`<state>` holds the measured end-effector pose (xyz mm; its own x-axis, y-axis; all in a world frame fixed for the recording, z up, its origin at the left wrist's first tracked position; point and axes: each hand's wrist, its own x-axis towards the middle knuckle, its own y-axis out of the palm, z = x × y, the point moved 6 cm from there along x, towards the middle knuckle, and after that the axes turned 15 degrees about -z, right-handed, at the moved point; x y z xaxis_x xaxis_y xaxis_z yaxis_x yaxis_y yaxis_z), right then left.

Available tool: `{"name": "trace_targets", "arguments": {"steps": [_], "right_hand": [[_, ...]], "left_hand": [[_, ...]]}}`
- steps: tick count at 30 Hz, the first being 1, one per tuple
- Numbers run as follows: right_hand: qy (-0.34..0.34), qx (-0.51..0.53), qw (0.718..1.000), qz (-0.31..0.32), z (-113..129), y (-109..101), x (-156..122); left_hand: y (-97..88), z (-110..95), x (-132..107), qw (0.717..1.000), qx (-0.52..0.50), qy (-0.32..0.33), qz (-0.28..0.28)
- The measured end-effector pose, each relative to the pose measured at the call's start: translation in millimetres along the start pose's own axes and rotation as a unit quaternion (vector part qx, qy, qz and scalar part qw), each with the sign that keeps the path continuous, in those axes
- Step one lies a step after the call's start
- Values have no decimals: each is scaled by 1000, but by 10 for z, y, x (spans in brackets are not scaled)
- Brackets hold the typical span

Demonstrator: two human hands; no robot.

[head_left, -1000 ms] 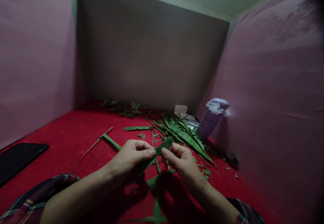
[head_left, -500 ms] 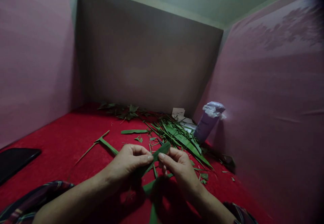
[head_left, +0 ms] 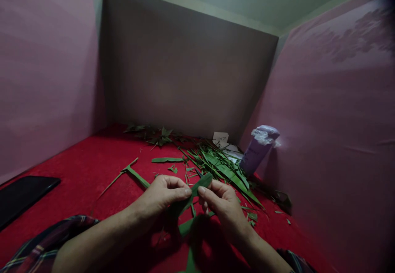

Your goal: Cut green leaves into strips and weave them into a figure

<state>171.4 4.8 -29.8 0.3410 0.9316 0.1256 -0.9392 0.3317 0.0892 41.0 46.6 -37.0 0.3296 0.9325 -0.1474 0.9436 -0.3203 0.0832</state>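
Observation:
Between my two hands is a long green leaf (head_left: 202,183), raised a little above the red cloth. My left hand (head_left: 168,195) pinches it between thumb and fingers near its middle. Close beside that grip, my right hand (head_left: 220,201) pinches the same leaf near its upper end. Another green leaf piece (head_left: 187,227) lies below and between the hands, partly in shadow. Just beyond my left hand rests a leaf strip with a thin stem (head_left: 137,177). The fingertips behind the leaf are partly hidden.
A pile of long green leaves (head_left: 225,168) lies beyond my right hand, next to a purple package (head_left: 257,153) and white papers (head_left: 220,138). Darker leaves (head_left: 162,136) lie along the back wall. A black flat device (head_left: 27,195) sits at left. Pink walls (head_left: 345,141) flank the red cloth (head_left: 80,162).
The whole view has shifted slightly, so everything appears a little farther right. Both hands keep their pinch on the leaf, with hardly any change in their pose.

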Motion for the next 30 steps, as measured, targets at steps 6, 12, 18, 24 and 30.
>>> {"name": "trace_targets", "arguments": {"steps": [6, 12, 18, 24, 30], "right_hand": [[-1, -20, 1000, -2, 4, -17, -12], [-8, -28, 999, 22, -22, -23, -15], [-41, -92, 995, -22, 46, -32, 143], [-199, -322, 919, 113, 186, 672, 226], [-242, -430, 859, 137, 45, 1518, 390]], "left_hand": [[9, 20, -15, 1000, -25, 5, 0], [-30, -84, -9, 999, -28, 31, -18], [-593, -564, 47, 983, -46, 117, -132], [-1391, -862, 92, 934, -82, 196, -287], [-1673, -668, 202, 912, -106, 186, -350]]}}
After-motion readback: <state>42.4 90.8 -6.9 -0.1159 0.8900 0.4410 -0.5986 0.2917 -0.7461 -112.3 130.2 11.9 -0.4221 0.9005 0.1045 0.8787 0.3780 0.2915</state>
